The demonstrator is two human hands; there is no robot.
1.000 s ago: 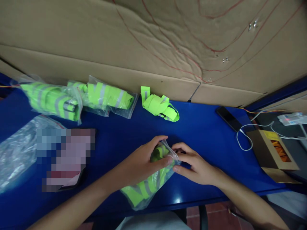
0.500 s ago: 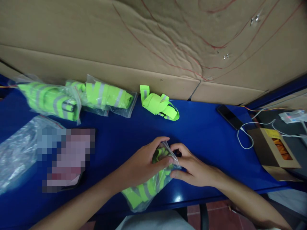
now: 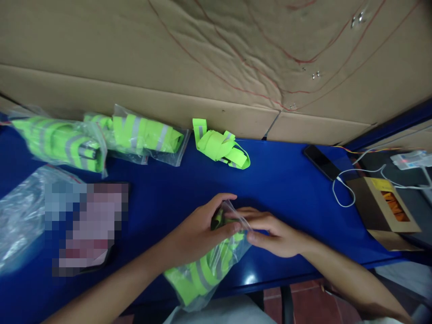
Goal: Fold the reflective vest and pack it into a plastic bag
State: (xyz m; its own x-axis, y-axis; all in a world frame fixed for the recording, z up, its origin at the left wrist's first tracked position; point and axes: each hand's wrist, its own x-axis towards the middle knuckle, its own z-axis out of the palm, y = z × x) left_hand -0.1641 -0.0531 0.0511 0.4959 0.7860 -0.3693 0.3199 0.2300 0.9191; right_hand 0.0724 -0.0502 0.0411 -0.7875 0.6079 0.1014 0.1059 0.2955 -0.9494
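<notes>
A clear zip bag [image 3: 232, 263] with a neon yellow-green reflective strap [image 3: 202, 272] folded inside lies tilted at the table's near edge. My left hand [image 3: 202, 231] is wrapped round its upper part, thumb across the front near the mouth. At the bag's mouth, my right hand [image 3: 280, 234] grips the plastic edge between thumb and fingers; its fingertips are partly behind the film. Farther back lies a loose reflective strap [image 3: 216, 146], unbagged, with grey bands and a trailing loop.
Bagged reflective straps [image 3: 54, 139] lie at the back left. Nearer are clear plastic bags [image 3: 23, 211] and a blurred-out phone [image 3: 97, 225]. On the right are a black phone [image 3: 320, 162] on a white cable and a cardboard box [image 3: 374, 202]. Cardboard panels [image 3: 135, 49] line the back.
My right hand's fingers have straightened and slid leftward behind the bag's mouth, and its thumb has moved up onto the edge. My left hand keeps its hold. The view has shifted slightly.
</notes>
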